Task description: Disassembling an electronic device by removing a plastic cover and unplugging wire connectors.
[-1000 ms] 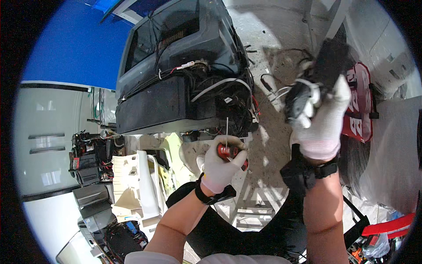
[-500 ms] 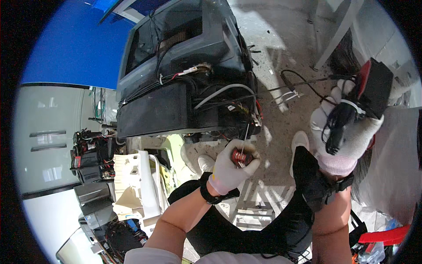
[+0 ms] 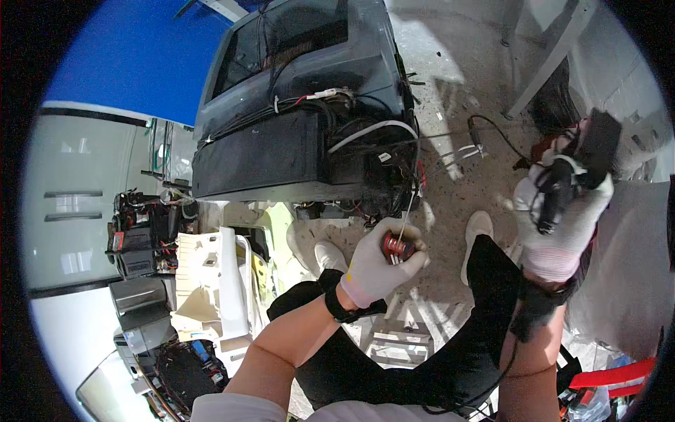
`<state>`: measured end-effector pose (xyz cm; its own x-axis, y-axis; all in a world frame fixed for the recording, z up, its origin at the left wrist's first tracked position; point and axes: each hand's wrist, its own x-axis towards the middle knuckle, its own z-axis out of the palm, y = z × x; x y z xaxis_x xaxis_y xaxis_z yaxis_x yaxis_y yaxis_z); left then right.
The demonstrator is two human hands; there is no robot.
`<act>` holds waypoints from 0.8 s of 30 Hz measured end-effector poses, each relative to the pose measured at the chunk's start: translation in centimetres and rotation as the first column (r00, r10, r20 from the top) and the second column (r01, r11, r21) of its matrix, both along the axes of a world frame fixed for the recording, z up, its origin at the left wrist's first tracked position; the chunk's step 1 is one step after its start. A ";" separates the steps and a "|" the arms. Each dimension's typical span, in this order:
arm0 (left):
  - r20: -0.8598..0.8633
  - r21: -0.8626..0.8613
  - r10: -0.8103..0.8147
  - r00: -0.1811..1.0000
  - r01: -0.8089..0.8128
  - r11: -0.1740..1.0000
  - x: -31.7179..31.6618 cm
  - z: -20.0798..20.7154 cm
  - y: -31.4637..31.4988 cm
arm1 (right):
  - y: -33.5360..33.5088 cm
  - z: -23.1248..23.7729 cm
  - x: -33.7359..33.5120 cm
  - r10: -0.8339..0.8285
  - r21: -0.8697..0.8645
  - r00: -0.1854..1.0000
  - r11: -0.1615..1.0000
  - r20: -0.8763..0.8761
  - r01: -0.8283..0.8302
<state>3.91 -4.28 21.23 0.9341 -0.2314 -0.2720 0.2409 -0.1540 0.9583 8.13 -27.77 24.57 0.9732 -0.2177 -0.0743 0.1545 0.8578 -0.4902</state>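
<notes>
Head view: left hand, white knit glove, fingers wrapped on a red-handled screwdriver; its thin metal shaft runs up, slightly right, toward wiring on the boxy, smooth, dark casing. Left hand is nearer. Right hand, well apart, blurred: fingers closed around 1 flat-sided black block plus bundled cable.

Got white knit gloves on both the left hand and right hand, pinkish at the cuffs, plus a tiny yellow mark on the left one. There's a chunky black wristband on the left wrist and some blurry black gear round the right, with a thin black cable below it. Otherwise it's a whitish top, plain black trousers and off-white shoes.
</notes>
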 end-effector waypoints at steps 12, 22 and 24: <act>-0.057 -0.071 0.022 0.998 -0.026 0.997 -1.0 -0.8 0.1 | 4.0 1.8 -0.8 -0.390 -0.281 0.896 0.902 -0.212 0.326; -0.257 -0.707 -0.147 0.955 -0.081 0.703 0.4 -0.8 1.7 | 5.8 1.5 -2.6 0.386 -0.701 0.805 0.406 -0.450 -0.587; -0.246 -0.738 -0.271 0.931 0.002 0.675 0.8 -0.7 2.9 | 5.9 0.2 -2.8 0.314 -0.873 0.836 0.043 -0.450 -0.486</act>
